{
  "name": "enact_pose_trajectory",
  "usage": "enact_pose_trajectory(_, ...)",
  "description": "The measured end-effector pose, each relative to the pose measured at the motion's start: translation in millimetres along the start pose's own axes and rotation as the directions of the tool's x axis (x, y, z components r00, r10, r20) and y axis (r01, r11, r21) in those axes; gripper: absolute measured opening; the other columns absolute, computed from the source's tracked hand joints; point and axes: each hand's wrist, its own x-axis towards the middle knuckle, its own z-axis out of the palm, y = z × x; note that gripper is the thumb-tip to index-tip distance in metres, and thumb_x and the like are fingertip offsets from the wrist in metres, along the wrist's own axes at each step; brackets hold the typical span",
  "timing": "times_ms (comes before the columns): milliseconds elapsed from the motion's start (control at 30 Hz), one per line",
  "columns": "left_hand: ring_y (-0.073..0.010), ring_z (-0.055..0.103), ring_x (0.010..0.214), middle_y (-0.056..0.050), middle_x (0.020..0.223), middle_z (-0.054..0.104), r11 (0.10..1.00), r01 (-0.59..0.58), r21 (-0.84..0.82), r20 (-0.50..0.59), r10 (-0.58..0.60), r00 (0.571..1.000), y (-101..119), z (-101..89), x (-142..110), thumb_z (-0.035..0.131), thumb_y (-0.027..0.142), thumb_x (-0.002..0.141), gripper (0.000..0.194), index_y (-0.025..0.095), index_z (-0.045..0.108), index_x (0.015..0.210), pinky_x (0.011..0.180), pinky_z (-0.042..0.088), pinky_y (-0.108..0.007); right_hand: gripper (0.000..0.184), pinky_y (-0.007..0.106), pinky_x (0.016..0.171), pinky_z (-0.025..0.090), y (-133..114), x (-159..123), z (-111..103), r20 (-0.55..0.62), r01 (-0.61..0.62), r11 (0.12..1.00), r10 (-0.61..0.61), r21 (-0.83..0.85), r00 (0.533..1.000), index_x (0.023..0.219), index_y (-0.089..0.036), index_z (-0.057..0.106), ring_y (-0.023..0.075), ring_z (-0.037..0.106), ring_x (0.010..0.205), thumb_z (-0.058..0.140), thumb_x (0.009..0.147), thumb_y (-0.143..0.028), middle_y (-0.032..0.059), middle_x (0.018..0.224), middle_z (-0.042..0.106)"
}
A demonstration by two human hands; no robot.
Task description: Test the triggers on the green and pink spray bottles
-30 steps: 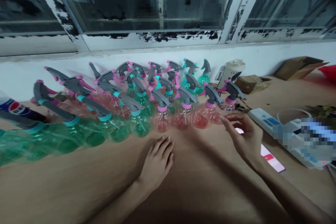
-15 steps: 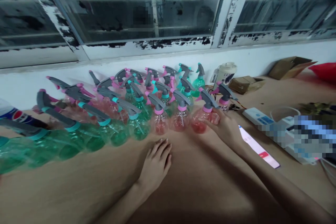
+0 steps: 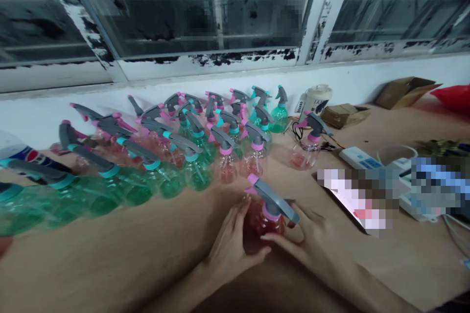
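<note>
A pink spray bottle [image 3: 270, 211] with a grey trigger head and pink collar is upright at the near middle of the table. Around its right side curls my right hand [image 3: 316, 239], its thumb across the near face. My left hand [image 3: 231, 242] is cupped at the bottle's left, thumb and fingers apart; whether the fingertips touch the bottle is hard to tell. Just beyond are two more pink spray bottles, one [image 3: 226, 162] left of the other [image 3: 253, 159]. Another pink spray bottle [image 3: 305, 152] stands apart to the right.
Green spray bottles [image 3: 169, 183] and pink ones crowd the left and back, beside a Pepsi bottle [image 3: 36, 156]. To the right lie a lit phone [image 3: 348, 200], a white power strip [image 3: 362, 159] with cables, a cup [image 3: 318, 100] and cardboard boxes [image 3: 345, 115]. A windowed wall stands behind.
My right hand has brought the pink spray bottle nearer, out of the row. My left hand has lifted from lying flat and turned to cup beside it.
</note>
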Motion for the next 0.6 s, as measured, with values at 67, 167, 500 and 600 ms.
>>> enact_pose_trajectory(67,-0.0334,0.042,0.125,-0.015,0.138,0.042,0.998,0.028,-0.05,0.006,-0.028,1.0,0.4,-0.5,-0.4,0.069,0.039,0.074,0.088,0.024,0.015,0.142,0.097,0.04,-0.053,0.039,0.035,0.063,0.051,-4.8,6.7,-4.7,0.032,0.029,0.999,-0.03,0.037,0.999,0.093,-0.02,0.057,0.0225,0.065,0.074,0.061,0.077,-0.055,0.0053,0.081,0.066)
enact_pose_trajectory(167,-0.0322,0.048,0.119,-0.014,0.132,0.048,0.997,0.049,-0.064,0.01,-0.049,0.999,0.3,-3.1,2.2,0.07,0.043,0.073,0.084,0.024,0.021,0.139,0.095,0.042,-0.053,0.039,0.038,0.072,0.051,-5.6,20.9,-15.6,0.084,0.051,0.994,-0.059,0.094,0.995,0.094,-0.021,0.059,0.0252,0.064,0.085,0.066,0.074,-0.053,0.0066,0.088,0.067)
enact_pose_trajectory(500,-0.0325,0.051,0.115,-0.013,0.124,0.055,0.997,-0.082,-0.007,0.019,0.082,0.996,9.0,-5.0,2.8,0.07,0.055,0.07,0.078,0.022,0.035,0.131,0.095,0.041,-0.053,0.039,0.034,0.073,0.053,-12.5,33.3,5.3,0.073,-0.022,0.825,-0.023,0.564,0.997,0.11,-0.025,0.057,0.0207,0.065,0.082,0.065,0.076,-0.044,0.0022,0.093,0.067)
enact_pose_trajectory(600,-0.0329,0.052,0.114,-0.014,0.125,0.055,0.989,-0.145,0.006,0.019,0.145,0.989,8.0,-3.0,2.4,0.068,0.057,0.071,0.078,0.02,0.034,0.131,0.095,0.041,-0.053,0.024,0.033,0.069,0.054,-17.0,29.6,10.6,0.051,-0.044,0.808,0.017,0.588,0.999,0.099,-0.026,0.06,0.0199,0.066,0.074,0.06,0.082,-0.042,0.001,0.082,0.068)
